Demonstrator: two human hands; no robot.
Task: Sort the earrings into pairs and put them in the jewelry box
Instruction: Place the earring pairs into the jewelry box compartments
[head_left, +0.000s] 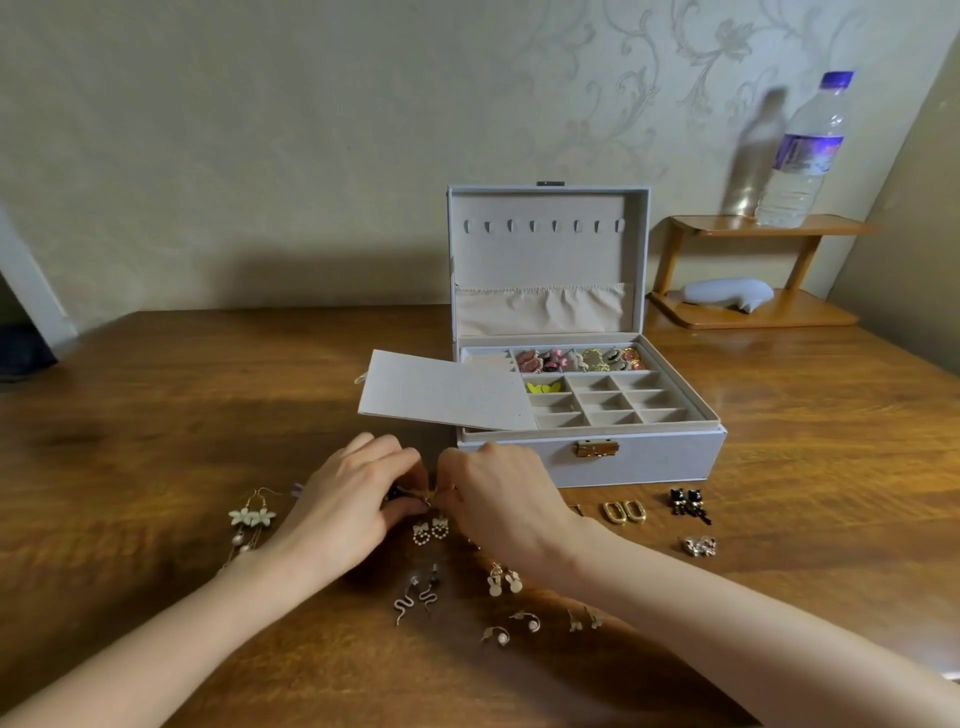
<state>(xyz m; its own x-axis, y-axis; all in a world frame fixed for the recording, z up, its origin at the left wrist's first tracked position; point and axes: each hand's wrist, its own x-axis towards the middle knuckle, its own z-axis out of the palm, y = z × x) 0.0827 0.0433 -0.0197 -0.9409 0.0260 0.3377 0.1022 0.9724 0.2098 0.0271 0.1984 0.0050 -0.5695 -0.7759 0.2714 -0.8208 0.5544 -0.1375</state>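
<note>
Head view: the left hand and right hand meet before the open jewelry box, both pinching a small dark-and-gold earring just above the desk; the box's back row is filled and most compartments are bare; several pairs, among them the gold hoops, lie on the desk; well under half done, I judge.

This looks like a room in a home. The person's fingers work over a grained wooden table, and beyond them rises a wall papered in pale floral scrolls. Well to the right of the fingers, against that wall, a small two-tier wooden shelf carries a plastic water bottle. Just past the fingers stands an open jewelry box, with earrings scattered on the tabletop around them.
</note>
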